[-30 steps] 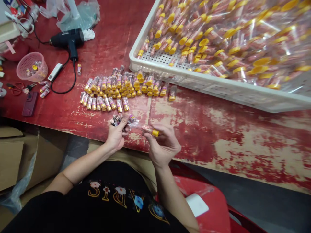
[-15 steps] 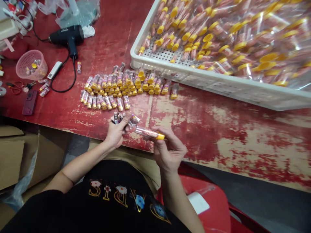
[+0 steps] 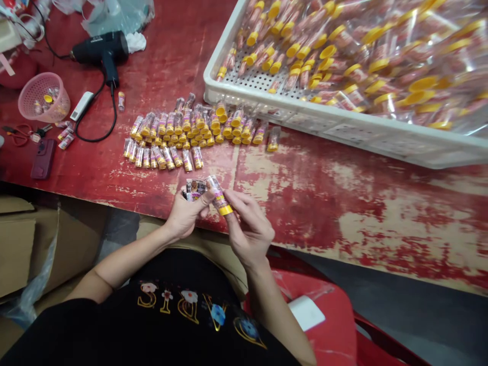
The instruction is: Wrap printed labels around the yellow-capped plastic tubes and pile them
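Above the table's near edge, my left hand (image 3: 185, 214) is closed on a small stack of printed plastic sleeves (image 3: 195, 188), its thumb pressed over them. My right hand (image 3: 249, 227) pinches a small clear tube with a yellow cap (image 3: 224, 209), cap end toward me. One printed sleeve (image 3: 217, 193) now wraps the body of that tube, and my left thumb and fingers touch its far end. Beyond my hands lie rows of sleeved tubes with yellow caps (image 3: 173, 133), packed close together on the red table.
A large white plastic crate (image 3: 274, 109) of yellow-capped tubes fills the back right. To the left are a black heat gun (image 3: 109, 53) with its cord, a pink basket (image 3: 28, 101), a phone (image 3: 44, 158) and red-handled scissors (image 3: 19, 134). A red stool (image 3: 335, 325) stands below the table edge.
My right hand has moved left with the tube, bringing it to my left hand. The tube has turned steeper, and a printed sleeve that was open in my left hand is around it.
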`<state>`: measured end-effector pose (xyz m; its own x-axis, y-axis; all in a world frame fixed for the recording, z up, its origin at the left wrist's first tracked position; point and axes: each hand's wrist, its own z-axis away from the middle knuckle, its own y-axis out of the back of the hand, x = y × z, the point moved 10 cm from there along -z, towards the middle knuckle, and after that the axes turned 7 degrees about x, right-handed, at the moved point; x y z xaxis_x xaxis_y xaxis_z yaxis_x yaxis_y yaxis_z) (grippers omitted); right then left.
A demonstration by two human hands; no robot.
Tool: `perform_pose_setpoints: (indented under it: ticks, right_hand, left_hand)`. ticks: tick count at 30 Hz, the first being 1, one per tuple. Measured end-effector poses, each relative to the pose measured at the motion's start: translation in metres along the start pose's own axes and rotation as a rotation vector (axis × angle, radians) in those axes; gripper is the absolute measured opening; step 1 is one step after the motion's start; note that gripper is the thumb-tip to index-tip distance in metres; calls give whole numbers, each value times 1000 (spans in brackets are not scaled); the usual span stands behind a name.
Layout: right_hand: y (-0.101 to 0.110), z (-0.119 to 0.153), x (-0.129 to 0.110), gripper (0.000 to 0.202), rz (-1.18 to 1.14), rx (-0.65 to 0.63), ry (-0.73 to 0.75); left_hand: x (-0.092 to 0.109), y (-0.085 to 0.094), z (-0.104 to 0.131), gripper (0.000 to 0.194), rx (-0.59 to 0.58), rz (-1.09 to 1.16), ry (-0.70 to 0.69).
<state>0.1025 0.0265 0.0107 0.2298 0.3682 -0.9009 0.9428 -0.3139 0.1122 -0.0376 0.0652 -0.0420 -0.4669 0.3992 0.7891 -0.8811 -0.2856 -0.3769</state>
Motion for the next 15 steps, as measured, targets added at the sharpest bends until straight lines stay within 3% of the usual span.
perform_pose_setpoints:
  ticks: [5, 12, 15]
  right_hand:
    - [3, -1, -4, 43, -6, 145, 12]
    - [4, 0, 3, 29, 33, 150, -59]
    - [1, -2, 17, 24, 9, 152, -128]
  left_hand:
    - [-1, 2, 4, 47, 10, 47, -44]
    - [-5, 7, 3, 45, 37, 53, -37]
    - [-8, 8, -4, 49, 56, 22, -17]
